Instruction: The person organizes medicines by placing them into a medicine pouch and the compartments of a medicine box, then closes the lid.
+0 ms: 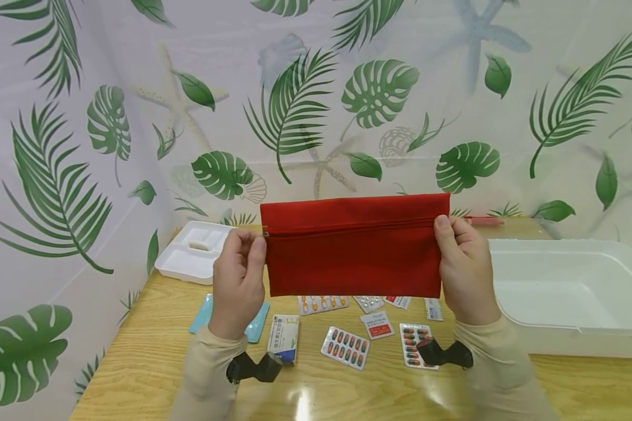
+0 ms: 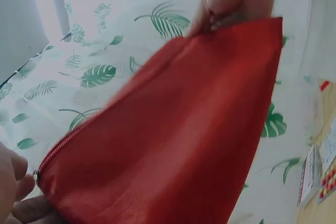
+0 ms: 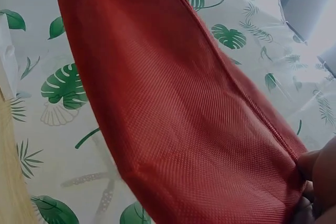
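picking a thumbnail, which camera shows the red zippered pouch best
The head view: it shows the red zippered pouch face-on, with all four corners in frame. The left and right wrist views show it slanted, cut off at the picture's lower edge.

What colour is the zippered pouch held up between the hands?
The zippered pouch is plain red; it shows best in the head view.

pass: above red pouch [image 1: 355,260] | obstacles: pouch ahead, white tub [image 1: 584,342] right
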Available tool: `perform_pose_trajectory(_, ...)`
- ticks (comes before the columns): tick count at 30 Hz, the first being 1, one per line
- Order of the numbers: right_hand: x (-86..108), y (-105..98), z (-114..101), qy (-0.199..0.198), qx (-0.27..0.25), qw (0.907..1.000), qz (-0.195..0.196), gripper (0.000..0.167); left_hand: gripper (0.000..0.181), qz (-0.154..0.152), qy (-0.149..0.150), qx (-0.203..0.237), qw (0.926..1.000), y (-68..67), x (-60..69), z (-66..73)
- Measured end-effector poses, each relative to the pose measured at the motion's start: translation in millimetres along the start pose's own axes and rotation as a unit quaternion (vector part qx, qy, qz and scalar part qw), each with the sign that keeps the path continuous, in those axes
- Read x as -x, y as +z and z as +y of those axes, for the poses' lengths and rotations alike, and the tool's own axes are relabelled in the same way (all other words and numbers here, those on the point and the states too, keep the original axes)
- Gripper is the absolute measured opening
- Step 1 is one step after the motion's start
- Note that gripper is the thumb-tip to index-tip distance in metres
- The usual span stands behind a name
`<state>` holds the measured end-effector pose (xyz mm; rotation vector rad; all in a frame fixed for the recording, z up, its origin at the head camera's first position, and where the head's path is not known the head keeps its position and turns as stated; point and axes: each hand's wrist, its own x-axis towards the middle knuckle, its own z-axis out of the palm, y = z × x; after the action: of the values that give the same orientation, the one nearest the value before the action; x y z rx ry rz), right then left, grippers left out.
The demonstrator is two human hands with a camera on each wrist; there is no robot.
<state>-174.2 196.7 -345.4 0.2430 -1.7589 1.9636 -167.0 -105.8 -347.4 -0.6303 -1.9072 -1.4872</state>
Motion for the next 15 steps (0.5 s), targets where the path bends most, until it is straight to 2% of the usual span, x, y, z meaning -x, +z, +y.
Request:
perform_pose_trajectory(2, 0.2, 2.6, 2.7, 0.007, 0.004, 1.0000, -0.005, 0.030, 0.015, -0.007, -0.016, 0.027, 0.9995, 2.4, 1.8, 2.1)
perform_pose_trajectory(4, 0.9, 5.5, 4.6, 0.012, 0.001, 0.9998, -0.013, 0.031, 0.016, -0.008, -0.019, 0.029, 0.9994, 5.0, 2.7, 3.0)
perform_pose_trajectory(9, 3.3, 10.6, 6.8, 0.010, -0.002, 0.9996, -0.024, 0.030, 0.009, 0.011, 0.016, -0.028, 0.9994, 10.0, 1.5, 7.2)
perform_pose_trajectory(13, 4.2, 12.3, 7.3, 0.009, 0.008, 0.9996, -0.024, 0.031, 0.017, 0.021, 0.026, -0.053, 0.9980, 10.0, 1.4, 6.3)
perform_pose_trajectory(15, 4.4, 13.0, 7.7, 0.010, 0.012, 0.9995, -0.027, 0.031, 0.022, 0.022, 0.029, -0.067, 0.9971, 9.3, 2.1, 1.1)
